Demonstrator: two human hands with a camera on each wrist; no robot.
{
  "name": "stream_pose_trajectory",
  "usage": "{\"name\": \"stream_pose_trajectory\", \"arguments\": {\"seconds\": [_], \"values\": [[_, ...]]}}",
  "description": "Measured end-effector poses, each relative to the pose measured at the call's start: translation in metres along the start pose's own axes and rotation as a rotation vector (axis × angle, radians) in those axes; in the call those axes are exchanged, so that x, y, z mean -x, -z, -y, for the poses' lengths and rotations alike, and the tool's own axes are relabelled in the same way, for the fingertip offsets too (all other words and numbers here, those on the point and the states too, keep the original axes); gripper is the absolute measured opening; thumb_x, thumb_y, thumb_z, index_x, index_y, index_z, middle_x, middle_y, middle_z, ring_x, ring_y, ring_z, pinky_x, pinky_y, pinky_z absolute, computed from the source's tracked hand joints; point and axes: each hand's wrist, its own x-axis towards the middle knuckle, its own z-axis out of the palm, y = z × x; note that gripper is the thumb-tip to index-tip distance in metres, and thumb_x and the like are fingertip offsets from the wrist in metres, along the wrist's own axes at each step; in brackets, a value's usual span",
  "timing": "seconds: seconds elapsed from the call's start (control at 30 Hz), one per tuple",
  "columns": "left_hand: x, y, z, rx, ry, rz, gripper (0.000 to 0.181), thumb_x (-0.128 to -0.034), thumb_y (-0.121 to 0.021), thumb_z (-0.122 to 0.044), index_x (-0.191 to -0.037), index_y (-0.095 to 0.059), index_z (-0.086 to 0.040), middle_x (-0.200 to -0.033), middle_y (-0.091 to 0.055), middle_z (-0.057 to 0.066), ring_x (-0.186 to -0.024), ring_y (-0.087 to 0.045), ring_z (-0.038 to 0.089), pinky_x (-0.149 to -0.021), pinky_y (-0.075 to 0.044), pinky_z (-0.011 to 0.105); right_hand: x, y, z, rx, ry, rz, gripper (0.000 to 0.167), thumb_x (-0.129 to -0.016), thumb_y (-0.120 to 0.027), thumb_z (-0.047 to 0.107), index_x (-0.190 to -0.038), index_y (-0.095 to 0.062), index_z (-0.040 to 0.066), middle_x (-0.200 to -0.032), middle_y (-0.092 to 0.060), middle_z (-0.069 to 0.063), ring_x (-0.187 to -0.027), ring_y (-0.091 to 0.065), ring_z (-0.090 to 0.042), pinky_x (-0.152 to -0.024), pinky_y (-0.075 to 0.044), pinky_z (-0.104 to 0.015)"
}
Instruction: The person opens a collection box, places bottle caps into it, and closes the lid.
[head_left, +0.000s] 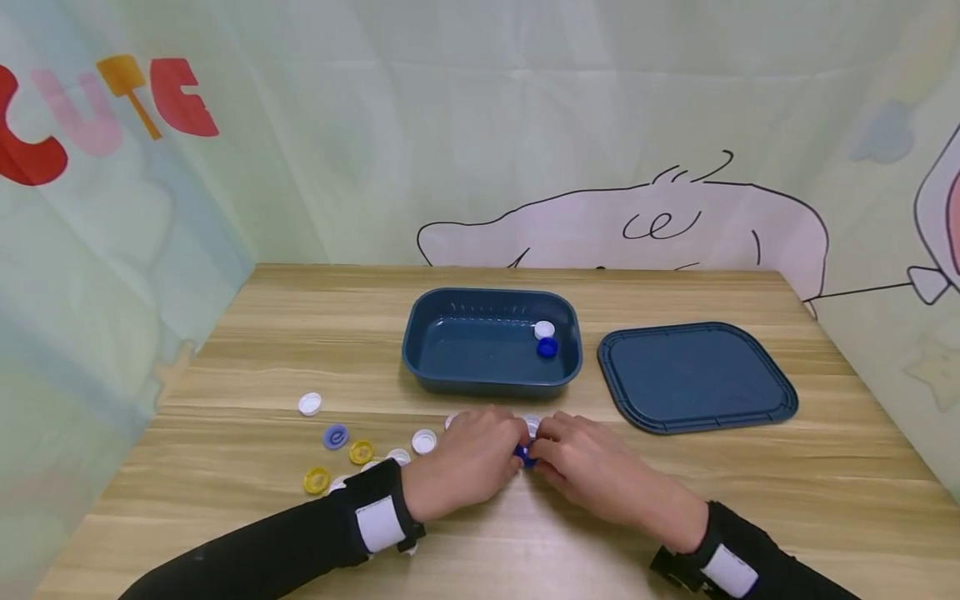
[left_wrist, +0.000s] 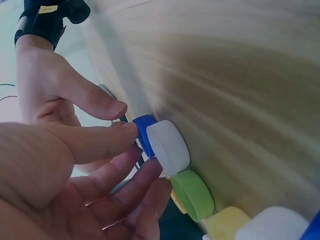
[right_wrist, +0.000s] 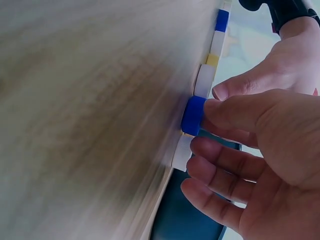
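My left hand (head_left: 476, 454) and right hand (head_left: 600, 467) meet at the near side of the box, over the table. Between their fingertips sits a blue bottle cap (head_left: 525, 456), pinched from both sides; the fingers partly cover it. In the right wrist view my right thumb lies against the edge of this blue cap (right_wrist: 193, 116). Beside it in the left wrist view stands a white cap (left_wrist: 169, 147), near my left fingertips, with a green cap (left_wrist: 193, 195) farther along. Another white cap (head_left: 532, 423) shows just behind the hands.
A dark blue box (head_left: 491, 387) stands beyond the hands, holding a white cap (head_left: 544, 330) and a blue cap (head_left: 547, 347). Its lid (head_left: 697, 379) lies flat to the right. Several loose caps, including a yellow cap (head_left: 362, 452) and a periwinkle cap (head_left: 335, 436), are scattered at left.
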Motion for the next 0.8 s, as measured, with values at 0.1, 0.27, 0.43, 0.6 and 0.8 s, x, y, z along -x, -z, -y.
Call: {"name": "stream_pose_trajectory", "arguments": {"seconds": [0.1,0.27,0.43,0.6,0.8], "values": [[-0.001,-0.002,0.000,-0.030,-0.028,-0.014,0.012,-0.0857,-0.080,-0.015,-0.083,-0.069,-0.017,-0.079,-0.062,-0.006,-0.076,-0.062,0.011,-0.064,-0.046,0.029,0.000,-0.001,0.000,0.015,0.015,-0.006,0.011,-0.085,-0.084,0.011,-0.090,-0.074,0.012,-0.087,-0.061,0.004,-0.079,-0.055,-0.012,-0.068,-0.050,-0.030],[-0.002,-0.004,-0.002,-0.087,-0.060,-0.028,0.012,-0.0829,-0.082,-0.016,-0.080,-0.071,-0.019,-0.078,-0.065,-0.006,-0.078,-0.063,0.014,-0.069,-0.046,0.031,0.001,-0.002,0.001,0.037,0.035,-0.006,0.010,-0.085,-0.084,0.011,-0.088,-0.074,0.011,-0.087,-0.063,0.004,-0.080,-0.058,-0.013,-0.068,-0.051,-0.032],[-0.004,-0.005,-0.005,-0.114,-0.057,0.012,0.019,-0.0842,-0.083,-0.019,-0.073,-0.068,-0.021,-0.075,-0.062,-0.009,-0.078,-0.060,0.015,-0.069,-0.037,0.032,0.002,-0.004,0.001,0.038,0.050,-0.021,0.010,-0.085,-0.082,0.008,-0.087,-0.073,0.012,-0.091,-0.065,0.003,-0.083,-0.061,-0.015,-0.074,-0.054,-0.037],[-0.003,-0.006,-0.009,-0.131,-0.061,0.046,0.016,-0.0859,-0.083,-0.020,-0.077,-0.069,-0.020,-0.077,-0.063,-0.009,-0.079,-0.058,0.015,-0.071,-0.032,0.032,0.004,-0.006,0.002,0.036,0.061,-0.032,0.011,-0.084,-0.081,0.006,-0.085,-0.072,0.013,-0.092,-0.067,0.002,-0.087,-0.063,-0.016,-0.079,-0.055,-0.038],[-0.001,-0.007,-0.017,-0.214,-0.108,0.062,0.010,-0.0870,-0.082,-0.025,-0.083,-0.074,-0.020,-0.082,-0.066,-0.008,-0.082,-0.059,0.013,-0.074,-0.034,0.031,0.008,-0.003,0.004,0.017,0.066,-0.033,0.014,-0.083,-0.082,0.006,-0.081,-0.071,0.014,-0.081,-0.061,0.006,-0.076,-0.057,-0.012,-0.069,-0.051,-0.031]]}}
